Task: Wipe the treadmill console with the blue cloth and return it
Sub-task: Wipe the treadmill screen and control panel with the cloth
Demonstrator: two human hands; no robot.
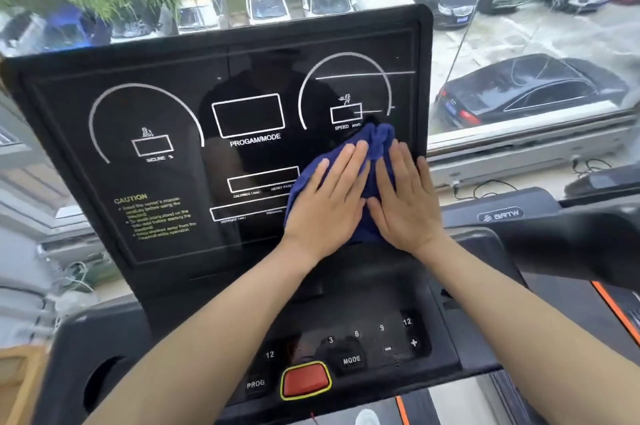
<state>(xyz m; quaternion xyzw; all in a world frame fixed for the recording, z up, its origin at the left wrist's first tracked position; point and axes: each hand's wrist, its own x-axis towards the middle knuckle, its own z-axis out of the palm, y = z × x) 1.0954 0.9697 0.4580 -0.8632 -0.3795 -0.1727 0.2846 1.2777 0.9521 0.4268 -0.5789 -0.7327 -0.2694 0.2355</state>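
The black treadmill console (173, 119) fills the middle of the view, tilted up toward me, with white dial outlines and the words PROGAM/MODE. A bunched blue cloth (375, 140) lies against its lower right part, just under the SPEED box. My left hand (329, 201) presses flat on the cloth's left side, fingers together and stretched out. My right hand (405, 202) lies flat beside it on the cloth's right side, near the console's right edge. Much of the cloth is hidden under both palms.
Below the display sits the button panel (353, 345) with number keys, PROG, MODE and a red stop button (305, 380). A black handrail (568, 251) runs off to the right. A window behind looks onto parked cars; cables lie on the sill.
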